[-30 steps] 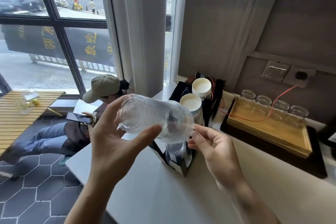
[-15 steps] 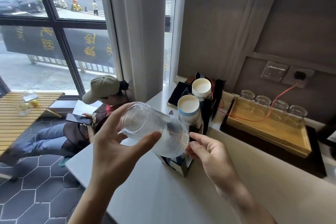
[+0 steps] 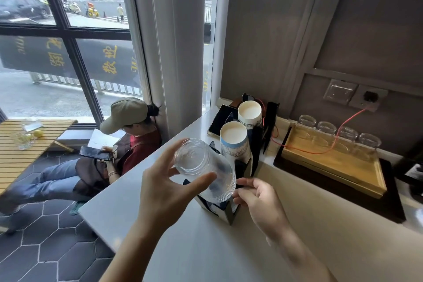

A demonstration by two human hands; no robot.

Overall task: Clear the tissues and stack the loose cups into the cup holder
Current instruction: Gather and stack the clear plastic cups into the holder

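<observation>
clear cups tipping down into the holder's near slot

left hand wraps the stack of clear plastic cups, thumb across the near side, fingers curled round the base end. stack rides mouth-down and tilted, rims toward the holder. right hand sits just beside the rims, fingers loosely curled, holding nothing that shows; whether a fingertip touches the rim edge, cannot tell.

change over the last second: the stack has swung from nearly level to steeply tipped and dropped lower, rims now right over the near compartment of the black cup holder. right hand has followed it down and in. reads as the seating step: stack lined up, not yet released.

holder stands near the middle of the counter, back from its window-side edge. two stacks of paper cups already fill the slots behind. further toward the wall edge, a wooden tray with a row of upturned glasses along its far side. no tissues in view.

judgement: cup half of the task is close to done; a crooked entry could snag the rims on the slot wall.
</observation>
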